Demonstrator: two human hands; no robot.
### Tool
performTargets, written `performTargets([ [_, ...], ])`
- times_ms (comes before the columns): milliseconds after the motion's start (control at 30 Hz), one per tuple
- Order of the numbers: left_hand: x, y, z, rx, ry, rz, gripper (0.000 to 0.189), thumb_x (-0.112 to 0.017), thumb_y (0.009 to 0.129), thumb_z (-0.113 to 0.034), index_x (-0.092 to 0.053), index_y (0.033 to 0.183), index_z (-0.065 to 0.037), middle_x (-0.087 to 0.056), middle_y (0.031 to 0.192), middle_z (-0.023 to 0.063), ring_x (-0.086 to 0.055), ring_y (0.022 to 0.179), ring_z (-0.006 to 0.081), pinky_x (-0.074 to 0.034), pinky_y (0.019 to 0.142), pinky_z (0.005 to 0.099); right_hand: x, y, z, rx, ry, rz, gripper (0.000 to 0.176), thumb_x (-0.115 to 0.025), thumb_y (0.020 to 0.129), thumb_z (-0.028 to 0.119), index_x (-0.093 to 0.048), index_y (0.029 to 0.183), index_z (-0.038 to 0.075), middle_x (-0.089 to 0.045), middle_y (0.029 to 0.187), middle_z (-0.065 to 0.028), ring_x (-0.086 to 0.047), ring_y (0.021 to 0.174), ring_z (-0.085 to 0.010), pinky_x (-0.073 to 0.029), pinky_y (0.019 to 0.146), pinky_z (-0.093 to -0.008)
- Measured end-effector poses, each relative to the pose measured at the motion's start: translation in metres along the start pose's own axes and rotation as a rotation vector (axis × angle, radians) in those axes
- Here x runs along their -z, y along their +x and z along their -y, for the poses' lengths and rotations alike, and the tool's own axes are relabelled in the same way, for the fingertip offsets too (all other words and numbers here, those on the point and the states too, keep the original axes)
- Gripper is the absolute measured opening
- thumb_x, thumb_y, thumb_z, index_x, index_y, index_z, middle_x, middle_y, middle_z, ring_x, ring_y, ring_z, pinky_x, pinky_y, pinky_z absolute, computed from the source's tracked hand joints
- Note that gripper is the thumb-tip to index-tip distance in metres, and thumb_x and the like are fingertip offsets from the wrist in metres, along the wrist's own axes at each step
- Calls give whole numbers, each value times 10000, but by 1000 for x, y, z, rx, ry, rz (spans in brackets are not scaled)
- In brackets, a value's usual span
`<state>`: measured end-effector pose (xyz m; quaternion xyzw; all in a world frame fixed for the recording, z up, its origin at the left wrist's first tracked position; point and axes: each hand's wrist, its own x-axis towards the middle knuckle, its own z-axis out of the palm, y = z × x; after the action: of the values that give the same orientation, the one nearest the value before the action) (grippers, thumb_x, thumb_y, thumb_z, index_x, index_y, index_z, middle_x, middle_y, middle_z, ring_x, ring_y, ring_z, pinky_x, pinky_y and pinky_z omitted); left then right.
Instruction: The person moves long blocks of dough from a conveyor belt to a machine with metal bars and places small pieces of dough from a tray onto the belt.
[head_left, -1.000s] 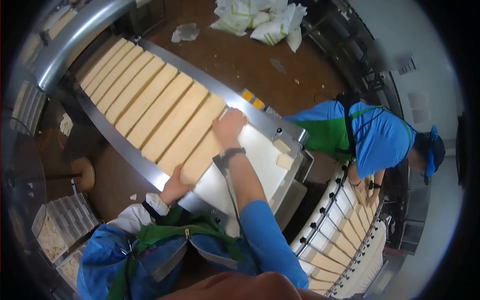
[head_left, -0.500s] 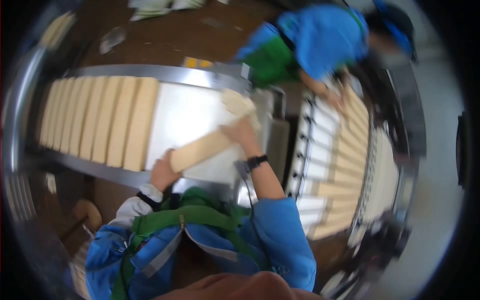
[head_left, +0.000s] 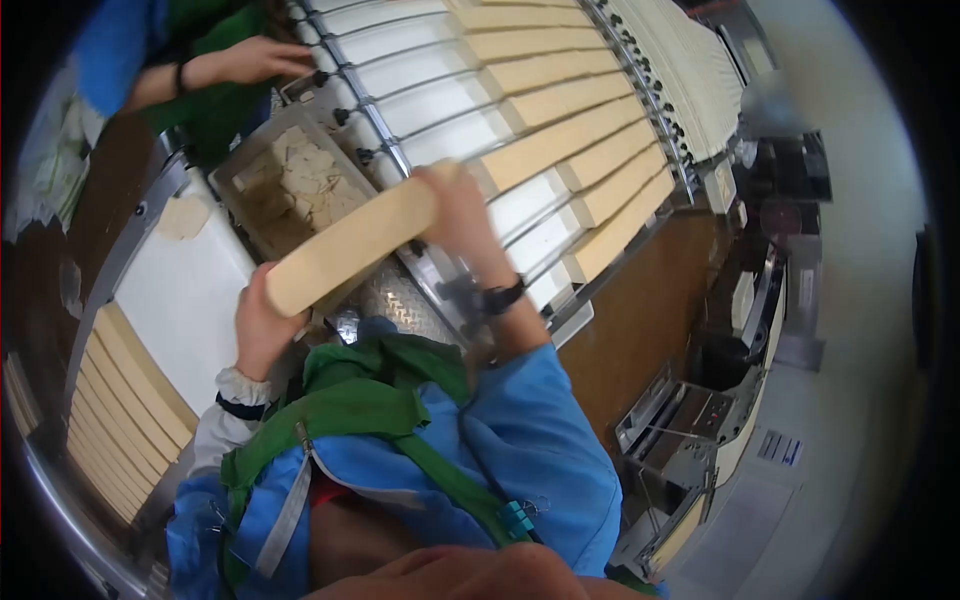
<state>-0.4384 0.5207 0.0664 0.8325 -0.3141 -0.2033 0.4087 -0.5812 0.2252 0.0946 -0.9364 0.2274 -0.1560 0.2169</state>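
Long pale-tan slab (head_left: 350, 245) held in the air, one end in each hand, tilted so the far end sits higher. Left hand (head_left: 262, 325) is closed round the near, rounded end, fingers curled under and thumb side up. Right hand (head_left: 462, 215) is clamped over the far end; its fingertips are hidden behind the slab, so how deep the grip goes cannot be told. A dark wristband (head_left: 503, 296) sits on the right wrist. Directly below the span between the two sets of fingers is a metal tray (head_left: 255, 140) of broken pale scraps. Just beyond the right fingers is a slatted conveyor (head_left: 430, 105), some slots white and bare, others carrying slabs of the same kind. Behind the left fingers, a white belt (head_left: 190, 290) and a row of slabs (head_left: 120, 400). A co-worker's hand (head_left: 255, 60) rests at the conveyor's far edge, well apart. The slab shows no sag across its length, so it is probably firm, yet likely to snap or bend if carried by one end. Best taken at both ends or supported from beneath; the surface looks smooth and possibly slick.
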Motion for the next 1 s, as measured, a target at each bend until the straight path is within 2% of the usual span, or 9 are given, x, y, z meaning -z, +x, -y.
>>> performTargets([
  [33, -16, 6, -25, -80, -38, 32, 650, -791, 681, -91, -537, 1278, -63, -678, 1089, 154, -672, 999, 326, -534, 864, 386, 24, -6, -31, -12, -92, 5, 583, -845, 626, 226, -649, 1174, 187, -635, 999, -171, -567, 998, -404, -491, 845, -486],
  [167, -80, 11, -93, -9, -146, 326, 747, -838, 678, -160, -510, 1342, -64, -645, 1154, 159, -636, 1083, 317, -505, 929, 393, 92, -39, -146, -195, -44, 194, 703, -858, 549, 134, -633, 1208, 233, -602, 1053, -211, -592, 1002, -419, -523, 866, -462],
  [333, -127, 9, -129, 11, -57, 386, 823, -860, 690, -238, -471, 1392, -55, -631, 1170, 190, -623, 1104, 328, -492, 947, 406, 82, -44, -237, -222, 140, 352, 810, -818, 552, 52, -570, 1299, 244, -594, 1113, -218, -584, 1071, -426, -515, 918, -444],
  [400, -138, 15, -133, -33, -10, 390, 841, -863, 701, -241, -452, 1407, -40, -637, 1127, 182, -662, 981, 286, -533, 847, 376, 69, -41, -256, -215, 230, 358, 869, -795, 557, 17, -531, 1350, 254, -590, 1136, -226, -574, 1102, -431, -511, 934, -429],
  [567, -183, 37, -135, -14, -160, 395, 808, -796, 771, -329, -429, 1403, 16, -669, 918, 175, -678, 782, 284, -544, 731, 380, 79, -51, -211, -111, -581, -73, 686, -673, 682, 10, -498, 1344, 66, -551, 1303, -224, -472, 1281, -407, -352, 1110, -477],
  [700, -206, 55, -156, 103, -7, 376, 671, -736, 858, -162, -395, 1420, -29, -674, 857, 145, -682, 723, 214, -537, 646, 343, 53, -57, -161, 87, 138, -47, 563, -662, 751, 69, -528, 1298, 61, -553, 1263, -216, -488, 1227, -410, -348, 1100, -507],
  [733, -208, 54, -154, 113, -59, 347, 647, -723, 863, -186, -405, 1403, -24, -663, 812, 148, -672, 709, 251, -522, 641, 367, 47, -59, -143, 135, 292, 8, 527, -667, 764, 88, -545, 1276, 63, -561, 1258, -203, -497, 1211, -411, -346, 1104, -508],
  [800, -215, 53, -142, 130, -170, 281, 606, -695, 873, -234, -424, 1368, -13, -640, 721, 154, -653, 680, 325, -493, 631, 415, 35, -62, -123, 218, 303, 73, 454, -694, 762, 149, -588, 1198, 79, -583, 1187, -151, -524, 1153, -374, -326, 1106, -550],
  [1000, -207, 46, -114, 167, -359, 310, 584, -612, 837, -80, -401, 1381, -58, -622, 723, 171, -644, 650, 313, -484, 613, 415, 24, -62, -104, 234, 128, 178, 445, -700, 752, 177, -610, 1184, 112, -587, 1090, -105, -541, 1118, -316, -288, 1108, -600],
])
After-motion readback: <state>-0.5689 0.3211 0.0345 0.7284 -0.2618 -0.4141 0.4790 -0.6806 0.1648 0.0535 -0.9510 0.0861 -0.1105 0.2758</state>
